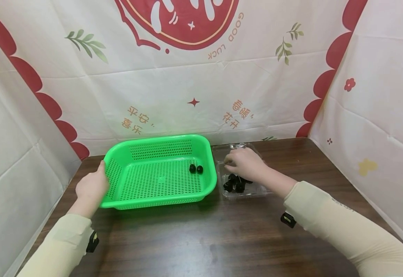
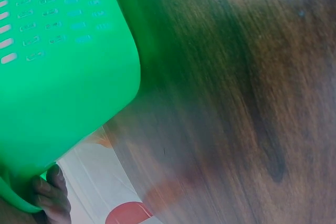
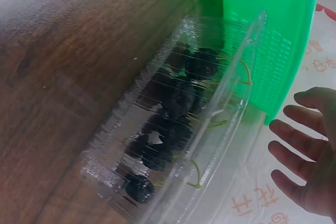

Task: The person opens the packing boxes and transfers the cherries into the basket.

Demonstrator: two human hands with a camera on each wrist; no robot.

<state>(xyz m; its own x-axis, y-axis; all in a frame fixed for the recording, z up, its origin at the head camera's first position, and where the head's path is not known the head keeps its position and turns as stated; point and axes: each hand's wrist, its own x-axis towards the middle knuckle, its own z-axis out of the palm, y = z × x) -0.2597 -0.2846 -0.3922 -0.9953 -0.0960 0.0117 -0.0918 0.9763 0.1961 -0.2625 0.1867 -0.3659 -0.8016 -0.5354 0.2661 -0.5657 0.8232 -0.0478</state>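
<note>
My left hand [image 1: 92,187] grips the left rim of a green plastic basket [image 1: 159,200], fingers [image 2: 55,195] curled over the edge in the left wrist view. Two dark cherries [image 1: 196,169] lie on the basket's floor, toward its right side. Beside the basket stands a clear plastic box [image 1: 234,195] holding several dark cherries [image 3: 178,98] with green stems. Over that box hovers my right hand [image 1: 248,163]. In the right wrist view its fingers [image 3: 296,145] are spread and loosely bent, with nothing between them.
Both containers rest on a dark brown wooden table [image 1: 194,238]. A white printed cloth [image 1: 173,96] hangs right behind them, and more cloth closes in the left and right sides. The box's clear lid [image 1: 222,152] lies folded back toward the rear cloth.
</note>
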